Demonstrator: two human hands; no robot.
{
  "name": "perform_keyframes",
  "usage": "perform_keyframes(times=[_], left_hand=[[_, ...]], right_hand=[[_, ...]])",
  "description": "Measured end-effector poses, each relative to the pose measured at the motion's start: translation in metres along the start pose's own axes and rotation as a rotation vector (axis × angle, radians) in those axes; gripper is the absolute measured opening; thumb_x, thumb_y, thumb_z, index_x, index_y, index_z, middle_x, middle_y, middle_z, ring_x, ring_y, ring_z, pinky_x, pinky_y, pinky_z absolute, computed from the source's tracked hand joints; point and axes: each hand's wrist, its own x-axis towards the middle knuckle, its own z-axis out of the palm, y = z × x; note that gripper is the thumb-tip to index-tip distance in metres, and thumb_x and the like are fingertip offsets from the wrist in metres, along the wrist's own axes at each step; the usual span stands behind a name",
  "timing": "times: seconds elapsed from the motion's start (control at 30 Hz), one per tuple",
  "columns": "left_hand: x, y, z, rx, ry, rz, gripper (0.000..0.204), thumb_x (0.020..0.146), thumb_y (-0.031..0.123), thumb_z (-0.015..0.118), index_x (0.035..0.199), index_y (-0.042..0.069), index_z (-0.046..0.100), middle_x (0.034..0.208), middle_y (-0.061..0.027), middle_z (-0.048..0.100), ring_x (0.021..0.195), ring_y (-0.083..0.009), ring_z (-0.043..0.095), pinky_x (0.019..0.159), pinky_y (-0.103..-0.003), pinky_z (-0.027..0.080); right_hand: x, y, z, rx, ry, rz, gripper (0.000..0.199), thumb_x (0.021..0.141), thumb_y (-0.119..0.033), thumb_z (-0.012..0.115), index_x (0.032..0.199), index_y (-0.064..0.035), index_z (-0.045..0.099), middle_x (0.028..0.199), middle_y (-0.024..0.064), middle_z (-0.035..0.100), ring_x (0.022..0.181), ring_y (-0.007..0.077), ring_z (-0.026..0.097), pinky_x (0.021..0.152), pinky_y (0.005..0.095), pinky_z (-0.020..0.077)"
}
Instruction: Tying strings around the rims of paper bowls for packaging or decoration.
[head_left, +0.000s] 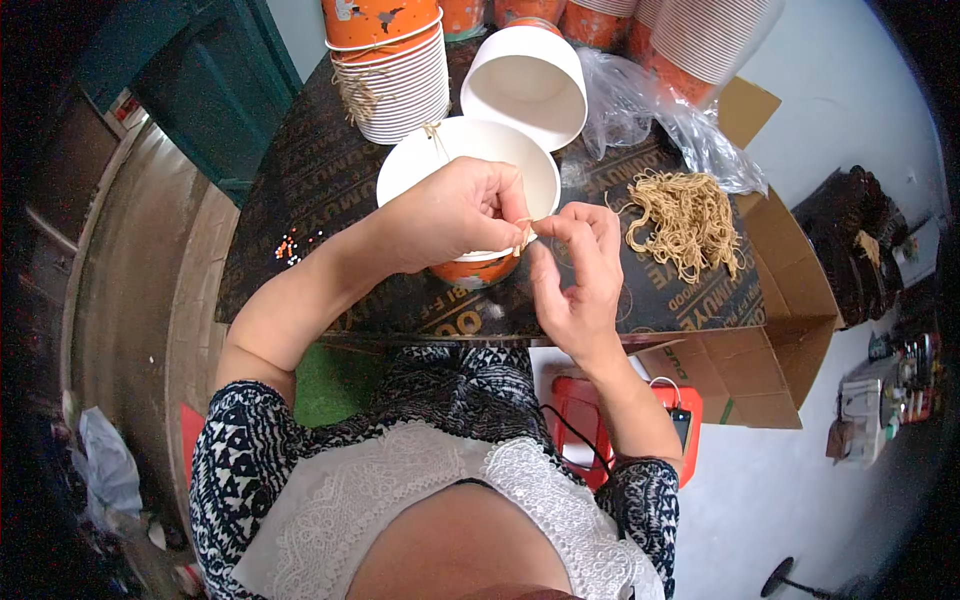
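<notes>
A paper bucket [400, 178], white inside and orange outside, stands in front of me on the table. Thin tan string [432, 133] is knotted at its far rim. At the near right rim, my left hand [462, 210] pinches a short piece of the same string between thumb and fingers. My right hand [582, 275] meets it there, thumb and index finger bent around the string's end; the fingertips partly hide the knot. To the right lies a loose heap of tan strings [685, 225].
Another white bucket [525, 85] lies tipped behind. Stacked buckets [390, 85] stand at the back left, more along the back. Clear plastic wrap [650, 105] is at the back right. Small beads [290, 246] lie on the left of the dark table [330, 200]. A cardboard box [735, 370] sits right.
</notes>
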Motion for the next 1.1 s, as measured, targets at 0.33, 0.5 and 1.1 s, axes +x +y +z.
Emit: perform_keyframes(times=[0.33,0.5,1.1], left_hand=[[0.002,-0.005,0.000,0.080,0.060,0.078,0.007,0.080,0.000,0.066,0.084,0.000,0.060,0.080,-0.0033,0.062,0.073,-0.0070,0.057,0.065,-0.022,0.048],[0.000,-0.005,-0.002,0.154,0.030,0.056,0.009,0.084,-0.002,0.065,0.088,0.000,0.057,0.088,-0.0047,0.062,0.083,-0.0095,0.060,0.076,-0.025,0.051],[-0.013,-0.013,0.020,0.920,0.377,0.515,0.018,0.080,-0.004,0.064,0.097,0.000,0.057,0.085,-0.0122,0.063,0.073,-0.0207,0.065,0.065,-0.030,0.053]], right_hand=[[-0.001,-0.005,0.006,-0.065,0.008,0.021,0.020,0.071,0.002,0.069,0.088,-0.0029,0.060,0.091,0.0125,0.055,0.089,0.0257,0.051,0.080,0.0353,0.0416],[-0.002,-0.001,0.010,0.013,0.010,-0.003,0.021,0.068,0.006,0.068,0.082,-0.0029,0.055,0.091,0.0134,0.055,0.085,0.0293,0.051,0.075,0.0387,0.0416],[-0.005,-0.004,0.016,0.086,0.034,0.018,0.019,0.067,0.007,0.067,0.078,-0.0017,0.054,0.088,0.0138,0.055,0.083,0.0294,0.052,0.074,0.0382,0.0425]])
